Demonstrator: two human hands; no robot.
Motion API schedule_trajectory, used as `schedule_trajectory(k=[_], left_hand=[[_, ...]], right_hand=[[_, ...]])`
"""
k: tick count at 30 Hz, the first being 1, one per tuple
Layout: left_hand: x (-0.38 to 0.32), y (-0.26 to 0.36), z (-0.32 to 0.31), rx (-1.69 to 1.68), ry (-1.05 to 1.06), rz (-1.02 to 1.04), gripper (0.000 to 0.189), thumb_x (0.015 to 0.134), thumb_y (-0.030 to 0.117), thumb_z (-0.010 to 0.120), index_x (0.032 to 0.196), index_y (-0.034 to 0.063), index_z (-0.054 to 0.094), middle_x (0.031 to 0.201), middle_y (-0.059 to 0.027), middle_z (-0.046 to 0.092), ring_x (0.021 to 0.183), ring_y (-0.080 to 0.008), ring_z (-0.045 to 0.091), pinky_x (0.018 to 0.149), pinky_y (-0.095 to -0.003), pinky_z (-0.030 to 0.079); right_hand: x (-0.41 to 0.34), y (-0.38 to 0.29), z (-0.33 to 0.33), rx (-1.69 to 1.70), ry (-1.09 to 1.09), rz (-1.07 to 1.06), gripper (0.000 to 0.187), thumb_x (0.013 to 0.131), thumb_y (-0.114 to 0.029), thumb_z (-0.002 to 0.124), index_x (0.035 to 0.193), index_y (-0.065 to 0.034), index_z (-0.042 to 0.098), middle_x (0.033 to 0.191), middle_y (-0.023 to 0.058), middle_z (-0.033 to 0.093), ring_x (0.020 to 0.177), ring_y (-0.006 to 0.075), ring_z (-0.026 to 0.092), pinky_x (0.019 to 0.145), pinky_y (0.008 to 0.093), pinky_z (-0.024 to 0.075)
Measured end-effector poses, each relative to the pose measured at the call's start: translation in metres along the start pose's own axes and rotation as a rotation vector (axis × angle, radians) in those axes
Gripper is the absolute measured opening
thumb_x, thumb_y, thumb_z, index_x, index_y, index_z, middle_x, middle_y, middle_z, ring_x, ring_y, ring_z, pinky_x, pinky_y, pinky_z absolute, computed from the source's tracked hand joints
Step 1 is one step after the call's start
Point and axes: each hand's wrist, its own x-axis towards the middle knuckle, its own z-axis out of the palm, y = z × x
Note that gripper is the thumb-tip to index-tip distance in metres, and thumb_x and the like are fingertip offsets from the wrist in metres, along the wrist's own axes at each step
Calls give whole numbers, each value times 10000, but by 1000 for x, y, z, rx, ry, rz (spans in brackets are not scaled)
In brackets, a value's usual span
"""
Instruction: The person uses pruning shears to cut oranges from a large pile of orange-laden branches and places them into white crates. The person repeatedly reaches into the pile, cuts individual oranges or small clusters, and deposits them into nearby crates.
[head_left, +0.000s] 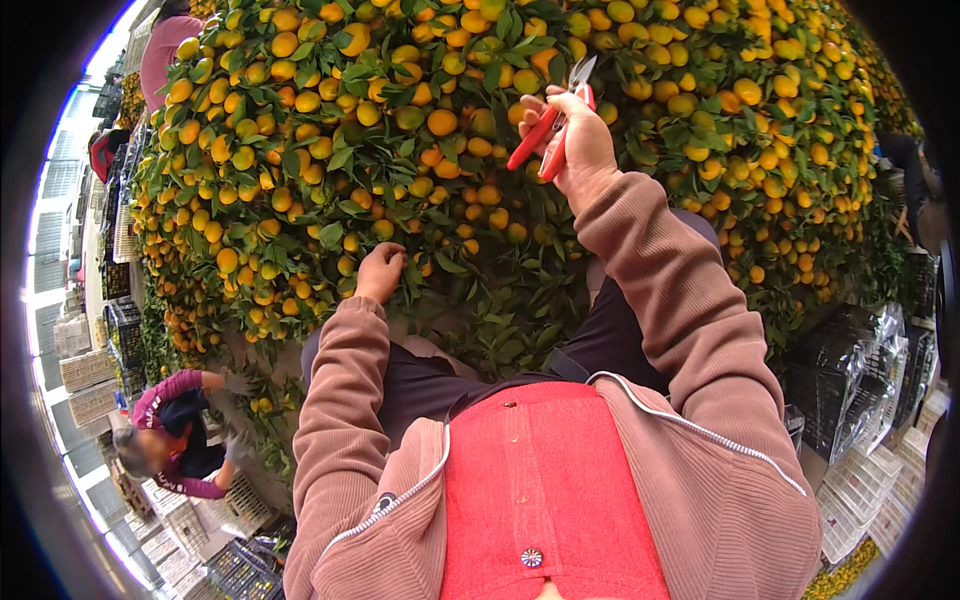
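Observation:
Before me rises a large heap of orange and yellow-green citrus fruit (442, 122), many with stems and leaves. My right hand (586, 142) is raised over it and grips pruning snips (553, 142) with red handles. The metal blades point up and away from me, slightly parted, with leaves behind them. Lower and to the left, my left hand (381, 271) is curled at the near edge of the fruit. Its fingertips are turned away, so whether they pinch anything is hidden. Loose green leaves (517, 330) cover the ground between my knees.
At the lower left a gloved person (169, 427) sits beside the heap near plastic crates (244, 574). Another person in pink (161, 56) is at the upper left. Black crates under clear plastic (847, 382) and white crates (859, 487) stand at my right.

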Motion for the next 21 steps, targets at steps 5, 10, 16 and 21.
schedule_trajectory(k=[5, 10, 16, 21], left_hand=[[62, 17, 27, 414, -145, 22, 335, 927, 191, 536, 1199, -3, 558, 1082, -148, 650, 972, -260, 646, 802, -349, 519], [158, 18, 91, -418, 33, -358, 396, 885, 261, 573, 1145, -38, 587, 982, -182, 684, 872, -277, 672, 767, -344, 541], [217, 23, 132, -65, 90, -11, 305, 972, 105, 433, 1246, -12, 497, 1191, -179, 568, 993, -285, 611, 822, -352, 546], [206, 41, 130, -882, 242, -448, 323, 915, 211, 566, 1209, 81, 532, 1139, -99, 576, 1038, -256, 565, 836, -375, 554]], right_hand=[[6, -6, -7, 139, 15, 237, 197, 915, -152, 508, 1062, -46, 431, 976, 156, 609, 826, 238, 613, 807, 404, 519], [5, -15, -12, 238, -82, 294, 255, 880, -90, 515, 1104, -28, 409, 994, 206, 574, 878, 269, 610, 816, 433, 521], [-6, -27, -25, 152, -78, 389, 353, 903, -141, 475, 1227, -2, 452, 1126, 242, 589, 950, 296, 628, 901, 454, 508], [-1, -26, -28, 101, -10, 410, 352, 895, -132, 477, 1222, -2, 459, 1135, 240, 587, 961, 297, 631, 893, 444, 514]])
